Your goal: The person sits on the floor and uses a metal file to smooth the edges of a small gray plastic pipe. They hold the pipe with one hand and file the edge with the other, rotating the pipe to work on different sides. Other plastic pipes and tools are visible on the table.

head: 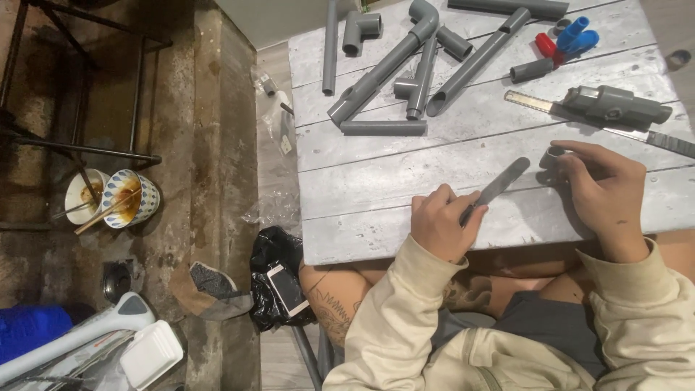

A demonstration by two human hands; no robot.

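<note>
My left hand point(440, 222) grips the near end of a short grey pipe point(502, 182) that lies slanted on the white plank table point(376, 188). My right hand point(601, 190) rests on the table to the right of it, fingers closed around a small grey ring-shaped fitting point(556, 153). Both sleeves are cream coloured.
Several grey pipes and elbow fittings point(405, 65) lie at the back of the table, with blue and red caps point(568, 40) and a saw under a grey tee fitting point(615, 105) at the right. On the floor to the left stand two bowls point(116, 197), a black bag and a phone point(286, 288).
</note>
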